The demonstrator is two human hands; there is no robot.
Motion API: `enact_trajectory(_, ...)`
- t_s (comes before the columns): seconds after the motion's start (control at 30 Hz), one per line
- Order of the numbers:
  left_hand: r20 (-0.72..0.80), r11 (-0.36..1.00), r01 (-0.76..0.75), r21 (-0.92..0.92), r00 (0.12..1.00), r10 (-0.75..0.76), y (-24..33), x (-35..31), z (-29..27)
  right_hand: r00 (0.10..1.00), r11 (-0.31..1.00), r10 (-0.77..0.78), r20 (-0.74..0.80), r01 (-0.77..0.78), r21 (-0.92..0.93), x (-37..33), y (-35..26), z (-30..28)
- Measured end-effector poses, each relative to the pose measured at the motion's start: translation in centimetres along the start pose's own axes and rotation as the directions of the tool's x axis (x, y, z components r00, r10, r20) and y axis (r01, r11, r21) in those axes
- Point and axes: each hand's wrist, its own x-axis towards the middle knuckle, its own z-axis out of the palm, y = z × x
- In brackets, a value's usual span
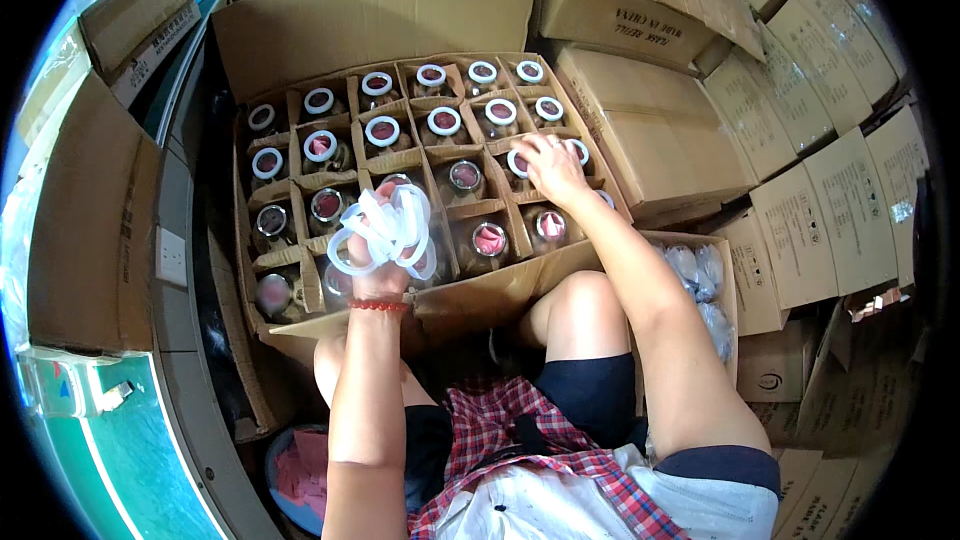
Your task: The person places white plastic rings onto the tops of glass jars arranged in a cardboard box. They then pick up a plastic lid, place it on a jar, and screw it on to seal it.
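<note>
Though open, carton [462,310] beside closed boxes [655,135]

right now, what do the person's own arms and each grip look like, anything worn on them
Neither the left grip nor the right grip wears a glove, and both forearms are uncovered. A red beaded bracelet circles the left wrist. The right upper arm has a short pale sleeve with a dark blue hem. The left sleeve doesn't show.
</note>
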Motion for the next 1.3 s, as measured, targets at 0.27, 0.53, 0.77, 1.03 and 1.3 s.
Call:
enact_trajectory(0.27,0.158,0.995,0.057,-0.077,0.986,-0.045,-0.3,0.4,0.9,0.953,0.967,0.016,0.301,0.061,-0.247,1.6,-1.3,-0.9)
enact_trajectory(0.53,0.049,0.998,0.048,-0.044,0.998,-0.046,-0.1,0.1,-0.2,0.999,0.56,0.05,-0.021,-0.011,0.828,0.6,-14.7,-7.7)
enact_trajectory(0.77,0.081,0.986,-0.033,0.166,0.996,0.02,-1.6,0.9,0.5,0.846,-0.228,0.087,0.526,-0.497,0.837,1.7,-14.5,-7.0)
enact_trajectory(1.03,0.103,0.996,-0.061,0.067,0.993,0.054,-2.6,0.6,-0.7,0.928,-0.161,0.252,0.273,-0.238,0.958,1.7,-11.9,-7.5)
enact_trajectory(1.3,-0.182,0.997,-0.052,-0.058,0.982,0.041,-1.1,1.3,0.9,0.997,0.984,-0.051,-0.056,0.059,0.167,-8.8,0.1,-5.5)
